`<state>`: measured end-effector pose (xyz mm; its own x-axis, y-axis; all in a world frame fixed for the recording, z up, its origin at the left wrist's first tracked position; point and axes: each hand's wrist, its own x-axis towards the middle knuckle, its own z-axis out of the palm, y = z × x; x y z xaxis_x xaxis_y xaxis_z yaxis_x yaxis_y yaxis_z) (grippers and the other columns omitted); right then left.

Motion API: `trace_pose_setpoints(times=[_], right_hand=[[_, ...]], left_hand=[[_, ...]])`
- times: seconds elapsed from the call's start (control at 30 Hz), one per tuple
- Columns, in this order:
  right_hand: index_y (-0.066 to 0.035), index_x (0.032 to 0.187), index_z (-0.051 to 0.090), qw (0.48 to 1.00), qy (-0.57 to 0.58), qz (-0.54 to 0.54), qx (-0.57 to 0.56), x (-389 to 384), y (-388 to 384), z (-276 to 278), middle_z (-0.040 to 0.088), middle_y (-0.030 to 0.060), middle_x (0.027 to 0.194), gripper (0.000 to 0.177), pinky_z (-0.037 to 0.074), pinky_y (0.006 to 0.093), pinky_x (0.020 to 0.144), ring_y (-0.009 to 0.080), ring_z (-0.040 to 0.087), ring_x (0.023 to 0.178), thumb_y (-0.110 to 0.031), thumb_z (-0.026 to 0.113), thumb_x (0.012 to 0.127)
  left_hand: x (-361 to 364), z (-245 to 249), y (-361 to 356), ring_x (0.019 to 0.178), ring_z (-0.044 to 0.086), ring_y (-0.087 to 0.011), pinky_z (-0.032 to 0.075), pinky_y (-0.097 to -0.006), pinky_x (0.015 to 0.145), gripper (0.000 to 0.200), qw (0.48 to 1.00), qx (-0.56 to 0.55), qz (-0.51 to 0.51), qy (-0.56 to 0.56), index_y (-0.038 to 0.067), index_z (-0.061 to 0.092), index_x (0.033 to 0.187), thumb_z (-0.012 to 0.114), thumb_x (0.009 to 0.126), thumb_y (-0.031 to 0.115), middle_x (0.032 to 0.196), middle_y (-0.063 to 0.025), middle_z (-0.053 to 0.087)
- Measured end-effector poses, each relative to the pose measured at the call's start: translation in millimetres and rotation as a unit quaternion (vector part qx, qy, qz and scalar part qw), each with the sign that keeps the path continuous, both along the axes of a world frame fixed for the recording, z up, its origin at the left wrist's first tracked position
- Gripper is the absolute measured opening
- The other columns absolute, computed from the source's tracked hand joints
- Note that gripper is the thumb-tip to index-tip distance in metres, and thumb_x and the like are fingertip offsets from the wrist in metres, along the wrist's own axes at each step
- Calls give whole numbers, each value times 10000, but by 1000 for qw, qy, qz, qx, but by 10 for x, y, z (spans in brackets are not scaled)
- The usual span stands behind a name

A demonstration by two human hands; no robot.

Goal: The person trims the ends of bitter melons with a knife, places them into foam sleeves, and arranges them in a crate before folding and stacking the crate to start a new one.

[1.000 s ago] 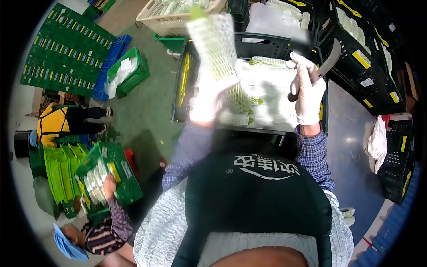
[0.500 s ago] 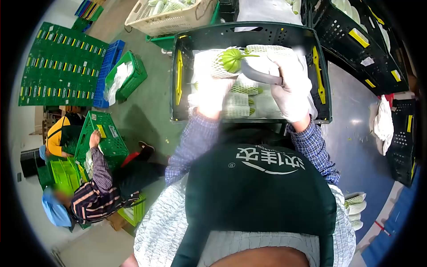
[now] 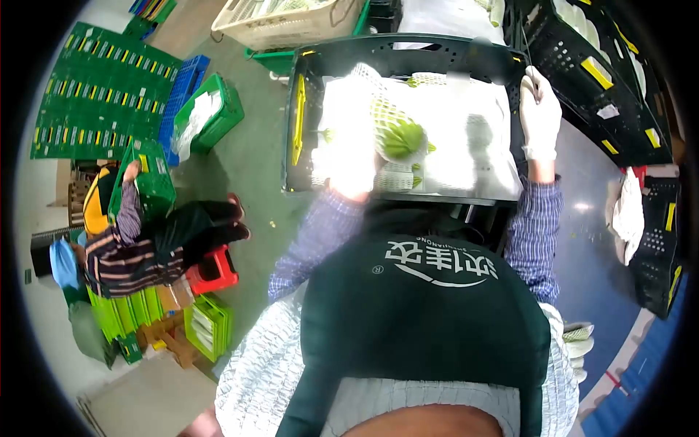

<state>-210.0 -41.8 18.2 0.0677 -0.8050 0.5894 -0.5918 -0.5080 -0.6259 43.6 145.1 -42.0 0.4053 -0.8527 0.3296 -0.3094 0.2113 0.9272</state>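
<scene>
My left hand (image 3: 353, 156), gloved and washed out by glare, grips a ribbed green vegetable (image 3: 402, 138) in a white foam net, tilted over the dark crate (image 3: 349, 54). Beyond the crate's right side, my right hand (image 3: 539, 120) in a white glove is closed round the handle of a thin grey tool (image 3: 526, 45), seen nearly edge-on. Inside the crate, white sheets (image 3: 466, 160) and more netted vegetables (image 3: 397, 177) lie beneath my left hand; glare hides some of them.
Black crates with vegetables (image 3: 604, 73) stand at the right, and a cream basket (image 3: 291, 25) is beyond the crate. At the left, a person (image 3: 131, 255) holds a green crate (image 3: 153, 186) near a red stool (image 3: 212, 271). Green crates (image 3: 102, 95) are stacked behind.
My right hand has moved right, out of the crate, with the grey tool. The held vegetable now points down and right. At the left, the person and green crate have shifted.
</scene>
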Motion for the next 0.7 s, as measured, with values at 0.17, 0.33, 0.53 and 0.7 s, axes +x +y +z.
trace_pose_setpoints(times=[0.17, 0.33, 0.53, 0.7], right_hand=[[11, 1231, 650, 888, -140, 393, 194, 299, 568, 223, 719, 108, 1113, 348, 552, 280, 813, 166, 688, 926, -136, 675, 916], [-14, 1328, 575, 943, 90, 312, 74, 487, 825, 467, 627, 135, 1287, 672, 505, 350, 977, 232, 641, 1094, -229, 856, 756], [-14, 1342, 553, 720, -459, 328, 404, 337, 696, -29, 622, 137, 1282, 646, 524, 344, 958, 238, 633, 1141, -189, 824, 783], [56, 1367, 457, 583, -589, 351, 436, 89, 663, -297, 601, 214, 1211, 613, 558, 338, 756, 274, 633, 951, -236, 642, 861]], left_hand=[[-224, 544, -259, 1301, 507, -258, 429, -385, 1087, 453, 924, -15, -88, 371, 32, 461, 1408, 572, 1007, 212, 1433, -120, 498], [-115, 599, -154, 1324, 479, -320, 399, -469, 1108, 532, 996, 58, -38, -63, 13, 442, 1420, 561, 1005, 324, 1452, -163, 478], [-251, 679, -198, 1355, 451, -345, 226, -527, 1198, 538, 952, 53, -207, 219, -55, 345, 1457, 445, 1023, 246, 1486, -209, 441], [-252, 714, -354, 1292, 493, -408, 176, -603, 1199, 501, 748, -33, -387, 538, -87, 422, 1386, 472, 1005, 235, 1338, -265, 556]])
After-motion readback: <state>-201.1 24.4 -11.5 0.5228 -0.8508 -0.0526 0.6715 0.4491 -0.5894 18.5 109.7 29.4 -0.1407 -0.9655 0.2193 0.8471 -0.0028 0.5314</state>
